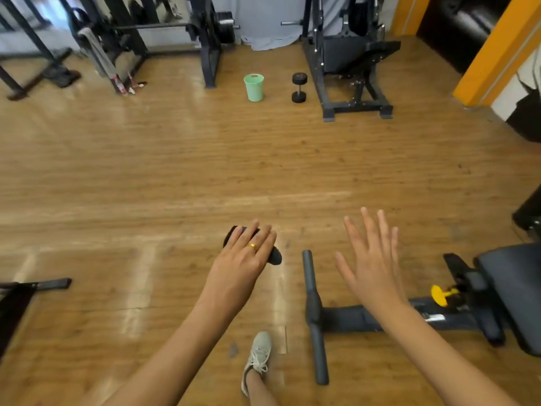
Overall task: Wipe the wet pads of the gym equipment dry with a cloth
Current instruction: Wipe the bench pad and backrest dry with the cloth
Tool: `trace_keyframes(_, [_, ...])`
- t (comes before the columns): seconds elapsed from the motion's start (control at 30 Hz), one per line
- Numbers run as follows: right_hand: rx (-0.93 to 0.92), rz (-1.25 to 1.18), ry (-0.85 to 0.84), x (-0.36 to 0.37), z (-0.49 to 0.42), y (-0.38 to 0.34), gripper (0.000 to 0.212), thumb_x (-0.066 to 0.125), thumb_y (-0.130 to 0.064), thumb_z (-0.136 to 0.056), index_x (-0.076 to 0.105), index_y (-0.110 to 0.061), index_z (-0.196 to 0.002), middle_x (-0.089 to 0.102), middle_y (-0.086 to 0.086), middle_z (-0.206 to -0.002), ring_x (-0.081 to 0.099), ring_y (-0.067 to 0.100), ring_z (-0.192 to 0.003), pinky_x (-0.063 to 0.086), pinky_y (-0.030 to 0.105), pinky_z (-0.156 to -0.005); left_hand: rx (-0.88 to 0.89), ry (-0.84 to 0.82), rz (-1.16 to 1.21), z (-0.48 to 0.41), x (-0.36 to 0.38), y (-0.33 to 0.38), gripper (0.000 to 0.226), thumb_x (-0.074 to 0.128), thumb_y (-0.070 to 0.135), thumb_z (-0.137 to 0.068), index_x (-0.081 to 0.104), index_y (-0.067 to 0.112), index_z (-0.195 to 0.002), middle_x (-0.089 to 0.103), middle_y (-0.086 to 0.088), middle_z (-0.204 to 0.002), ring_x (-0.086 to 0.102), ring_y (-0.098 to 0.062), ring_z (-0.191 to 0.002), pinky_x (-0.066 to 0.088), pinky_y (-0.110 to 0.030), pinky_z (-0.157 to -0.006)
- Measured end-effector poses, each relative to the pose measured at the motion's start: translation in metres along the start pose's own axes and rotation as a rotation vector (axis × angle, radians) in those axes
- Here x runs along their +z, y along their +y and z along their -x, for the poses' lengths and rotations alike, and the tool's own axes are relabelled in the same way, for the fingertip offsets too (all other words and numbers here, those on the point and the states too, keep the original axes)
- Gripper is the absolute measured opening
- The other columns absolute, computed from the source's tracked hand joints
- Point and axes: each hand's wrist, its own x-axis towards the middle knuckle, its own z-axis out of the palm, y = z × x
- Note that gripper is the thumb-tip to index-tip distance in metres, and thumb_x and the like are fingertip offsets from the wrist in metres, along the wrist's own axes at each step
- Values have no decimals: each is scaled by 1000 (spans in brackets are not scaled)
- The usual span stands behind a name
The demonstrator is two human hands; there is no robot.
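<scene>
My left hand (pixel 246 259) holds a dark folded cloth (pixel 275 256) above the wooden floor, fingers laid over its top; the thumb is hidden beneath. To its right, my right hand (pixel 369 259) is raised with fingers spread and holds nothing. A black bench pad (pixel 515 288) lies at the right edge, beyond the right hand. Its dark frame (pixel 348 317) and floor bar (pixel 314 317) run below my right forearm. Neither hand touches the pad.
A yellow knob (pixel 439 294) sticks out of the bench frame. A green bucket (pixel 254 87) and a dumbbell (pixel 299 87) stand on the floor far ahead. A weight rack (pixel 205 39) and a black machine (pixel 351 68) line the back wall. My shoe (pixel 257 358) is below.
</scene>
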Motion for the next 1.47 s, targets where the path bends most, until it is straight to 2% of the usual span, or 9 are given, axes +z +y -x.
trace_keyframes(0.17, [23, -52, -6, 47, -122, -47, 64, 44, -41, -97, 35, -17, -156, 18, 13, -167, 3, 33, -156, 12, 64, -121, 12, -1, 19, -81, 11, -121, 65, 24, -8, -84, 52, 0, -143, 54, -16, -146, 44, -38, -141, 39, -53, -113])
trace_keyframes(0.4, [33, -84, 40, 77, -277, -95, 63, 50, -36, -97, 35, -17, -156, 22, 11, -166, 4, 30, -156, 10, 59, -123, 38, 21, 82, -209, 26, -244, 64, 20, -4, -87, 53, 0, -142, 53, -16, -147, 44, -38, -141, 40, -54, -113])
trace_keyframes(0.63, [73, -48, 93, 127, -436, -126, 68, 64, -28, -94, 36, -17, -155, 21, 12, -166, 5, 32, -156, 9, 58, -124, 110, 52, 85, -332, 57, -367, 64, 21, -5, -86, 56, 0, -140, 57, -16, -143, 48, -39, -137, 41, -52, -110])
trace_keyframes(0.87, [145, -30, 113, 193, -617, -183, 66, 63, -27, -94, 37, -18, -154, 23, 12, -165, 6, 33, -156, 9, 58, -123, 187, 75, 59, -455, 78, -540, 65, 20, -5, -85, 56, -1, -139, 57, -17, -143, 50, -41, -136, 43, -54, -109])
trace_keyframes(1.04, [173, 0, 78, 230, -734, -214, 68, 61, -31, -94, 35, -18, -156, 21, 13, -166, 3, 33, -156, 7, 57, -124, 220, 70, 88, -551, 96, -644, 58, 27, -10, -86, 57, -4, -136, 58, -21, -140, 48, -42, -136, 33, -49, -109])
trace_keyframes(1.14, [198, 14, 78, 255, -803, -221, 68, 61, -32, -94, 35, -18, -156, 21, 13, -166, 3, 33, -156, 9, 58, -124, 255, 45, 81, -608, 111, -694, 60, 22, -4, -87, 58, -4, -135, 59, -20, -139, 50, -42, -134, 30, -47, -108])
trace_keyframes(1.27, [191, 7, 98, 296, -910, -220, 68, 61, -31, -94, 34, -18, -156, 21, 12, -166, 3, 33, -156, 12, 60, -123, 268, 58, 92, -696, 137, -765, 57, 24, -2, -90, 57, -1, -137, 57, -17, -141, 49, -40, -136, 38, -50, -109])
trace_keyframes(1.47, [206, 7, 82, 358, -1091, -199, 68, 60, -30, -95, 34, -18, -156, 20, 12, -166, 2, 32, -156, 8, 57, -124, 262, 27, 66, -847, 164, -881, 55, 32, -6, -88, 56, -1, -137, 57, -17, -142, 49, -40, -136, 42, -53, -109])
